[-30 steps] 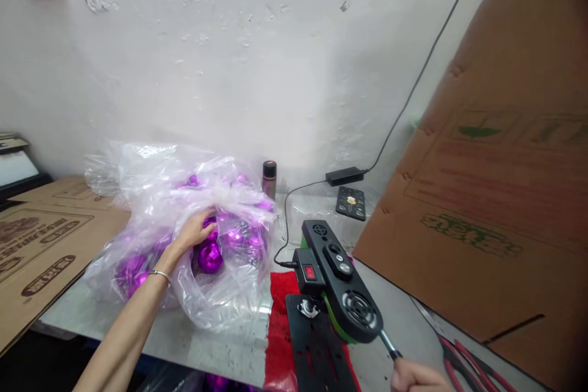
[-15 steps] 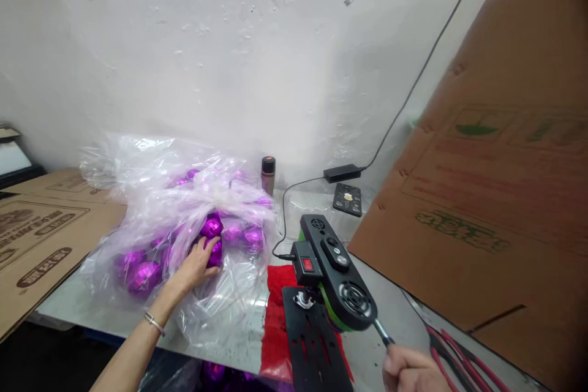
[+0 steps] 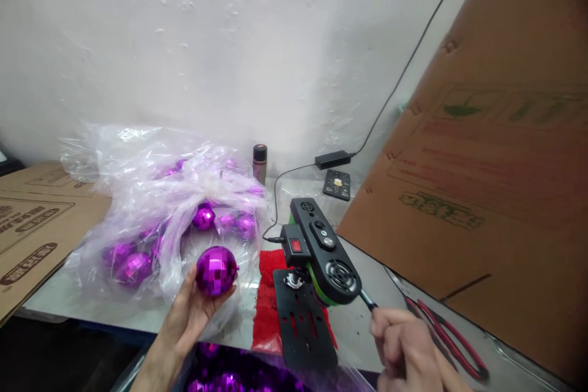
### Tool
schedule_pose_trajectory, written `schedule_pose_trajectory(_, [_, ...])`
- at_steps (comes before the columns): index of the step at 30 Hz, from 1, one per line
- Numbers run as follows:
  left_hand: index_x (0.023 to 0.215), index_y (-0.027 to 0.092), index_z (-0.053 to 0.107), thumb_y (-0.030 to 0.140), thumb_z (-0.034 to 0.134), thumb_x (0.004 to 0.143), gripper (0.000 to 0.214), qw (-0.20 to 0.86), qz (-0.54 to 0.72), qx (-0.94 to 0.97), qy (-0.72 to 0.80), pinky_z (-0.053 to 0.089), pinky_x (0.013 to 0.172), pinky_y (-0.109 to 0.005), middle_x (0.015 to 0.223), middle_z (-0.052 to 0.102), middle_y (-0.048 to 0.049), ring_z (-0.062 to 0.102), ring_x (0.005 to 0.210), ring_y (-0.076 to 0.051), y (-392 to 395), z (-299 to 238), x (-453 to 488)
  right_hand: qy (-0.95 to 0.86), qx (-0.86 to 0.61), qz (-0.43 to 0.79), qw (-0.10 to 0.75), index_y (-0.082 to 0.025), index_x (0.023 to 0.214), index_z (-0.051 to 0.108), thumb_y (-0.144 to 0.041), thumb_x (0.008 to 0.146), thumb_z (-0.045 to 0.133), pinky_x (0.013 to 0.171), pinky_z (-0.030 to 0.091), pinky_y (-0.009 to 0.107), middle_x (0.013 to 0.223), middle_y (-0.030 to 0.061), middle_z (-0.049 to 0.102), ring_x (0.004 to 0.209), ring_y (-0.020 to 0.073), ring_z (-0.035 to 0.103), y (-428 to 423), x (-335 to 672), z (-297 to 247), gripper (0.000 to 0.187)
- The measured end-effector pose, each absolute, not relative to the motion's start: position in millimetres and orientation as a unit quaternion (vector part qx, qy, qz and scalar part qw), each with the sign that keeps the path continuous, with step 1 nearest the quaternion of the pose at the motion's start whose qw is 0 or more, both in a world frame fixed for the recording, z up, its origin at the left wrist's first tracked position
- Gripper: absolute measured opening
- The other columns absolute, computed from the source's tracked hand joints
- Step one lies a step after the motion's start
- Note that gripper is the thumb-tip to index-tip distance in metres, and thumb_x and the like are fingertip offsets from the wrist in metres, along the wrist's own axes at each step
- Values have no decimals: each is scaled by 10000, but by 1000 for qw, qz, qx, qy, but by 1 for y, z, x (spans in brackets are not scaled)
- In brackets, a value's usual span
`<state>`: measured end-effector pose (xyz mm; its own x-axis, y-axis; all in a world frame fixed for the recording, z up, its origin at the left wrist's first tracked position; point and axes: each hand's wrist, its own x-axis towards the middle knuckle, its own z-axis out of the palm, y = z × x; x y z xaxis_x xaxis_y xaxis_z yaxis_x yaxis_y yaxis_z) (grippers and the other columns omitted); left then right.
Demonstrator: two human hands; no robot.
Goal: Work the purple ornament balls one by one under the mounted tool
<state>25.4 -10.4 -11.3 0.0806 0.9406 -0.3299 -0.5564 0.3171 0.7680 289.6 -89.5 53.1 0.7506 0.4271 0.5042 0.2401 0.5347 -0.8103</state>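
My left hand [image 3: 188,312] cups a shiny purple faceted ball [image 3: 215,270], lifted clear of the clear plastic bag [image 3: 151,208] behind it. Several more purple balls [image 3: 203,217] lie inside that bag. At the bottom right my right hand [image 3: 408,349] is closed round the thin metal lever [image 3: 367,301] of a black and green machine [image 3: 321,251]. The machine sits on a black slotted plate [image 3: 301,324] over a red cloth [image 3: 266,294].
A big cardboard sheet [image 3: 482,153] leans at the right. Flat cartons [image 3: 32,226] lie at the left. Near the wall stand a small dark bottle [image 3: 260,162], a power adapter [image 3: 332,159] and a black remote [image 3: 336,185]. Red-handled pliers [image 3: 445,343] lie right of my hand.
My left hand has pulled out of the bag toward me, bringing one purple ball with it. My right hand has risen further into view on the lever.
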Motion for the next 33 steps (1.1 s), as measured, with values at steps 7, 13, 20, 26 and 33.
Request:
schedule_pose_trajectory(7, [1450,254,602,686,782,800,801,574,552,348,495,613,1091,-513,1440,710,-126,673,1345,-390,-72,-90,92,-456,-458,62,760,-196,577,453,-238,1066,585,576,406,272,572,-22,442,602,123,536,-90,294,75,508])
schedule_pose_trajectory(13, [1492,227,537,586,800,816,810,488,487,508,516,583,1124,-409,1497,656,-138,648,1385,-344,-81,-115,131,-481,-441,64,755,-195,640,469,-148,1078,509,585,394,264,603,-28,466,621,115,536,-94,293,68,443])
schedule_pose_trajectory(20, [1448,205,561,496,847,748,810,439,440,585,521,547,1145,-552,1405,717,-165,680,1330,-390,-55,-108,146,-489,-434,71,754,-198,669,493,-127,1074,484,569,384,259,607,-21,472,642,128,546,-98,294,61,411])
schedule_pose_trajectory(26, [1434,224,580,452,845,768,753,400,424,635,507,505,1171,-605,1405,714,-164,676,1326,-396,-51,-101,150,-487,-439,60,753,-195,659,484,-130,1076,478,546,361,249,608,-21,471,622,117,538,-99,292,62,422])
schedule_pose_trajectory(33, [1425,222,602,376,827,767,713,370,408,676,490,533,1134,-606,1388,708,-166,673,1312,-406,-47,-92,149,-476,-456,67,749,-195,637,482,-159,1079,488,519,318,253,598,-16,470,605,121,534,-101,290,69,444])
